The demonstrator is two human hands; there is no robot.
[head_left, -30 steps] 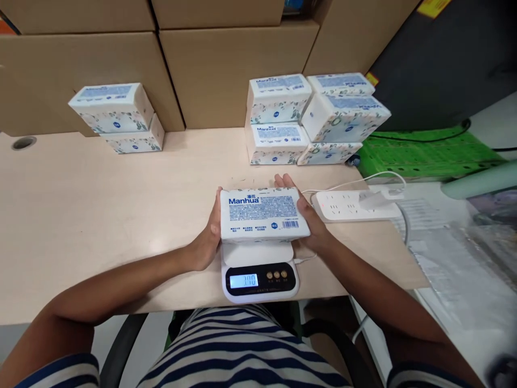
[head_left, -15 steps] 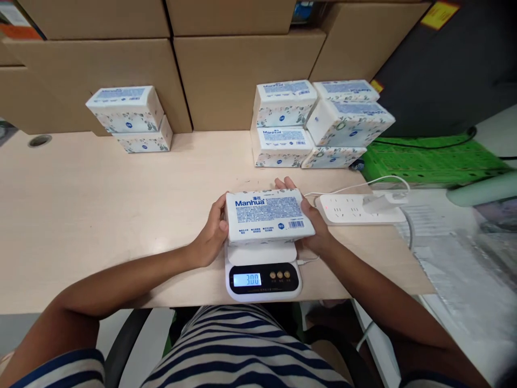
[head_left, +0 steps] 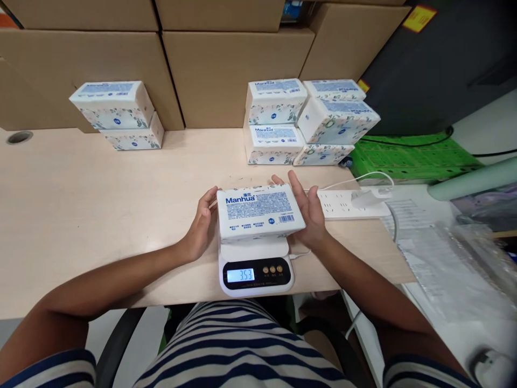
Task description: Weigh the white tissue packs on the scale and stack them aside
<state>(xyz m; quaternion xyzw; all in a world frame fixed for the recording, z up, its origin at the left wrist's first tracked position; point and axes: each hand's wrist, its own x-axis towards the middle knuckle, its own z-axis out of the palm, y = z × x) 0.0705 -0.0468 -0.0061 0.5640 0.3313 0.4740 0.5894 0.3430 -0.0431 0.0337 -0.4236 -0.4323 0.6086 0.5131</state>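
A white and blue tissue pack point(head_left: 260, 212) marked "Manhua" lies on the platform of a digital kitchen scale point(head_left: 255, 276), whose lit display reads 3.53. My left hand point(head_left: 201, 225) is at the pack's left end, its fingers stretched out and just beside it. At the right end, my right hand point(head_left: 310, 213) is spread with thumb and fingers lifted away; part of its far fingers is hidden behind the pack. Neither hand grips the pack.
Two stacked tissue packs point(head_left: 117, 118) stand at the back left, and several more point(head_left: 277, 110) are piled at the back right. Behind them rise cardboard boxes point(head_left: 234, 78). A white power strip point(head_left: 343, 203) lies right of my right hand, near a green crate point(head_left: 399, 156).
Both hands have loosened from the tissue pack, and the right fingers have spread apart. The scale reading has gone from 3.00 to 3.53. The whole view has shifted slightly.
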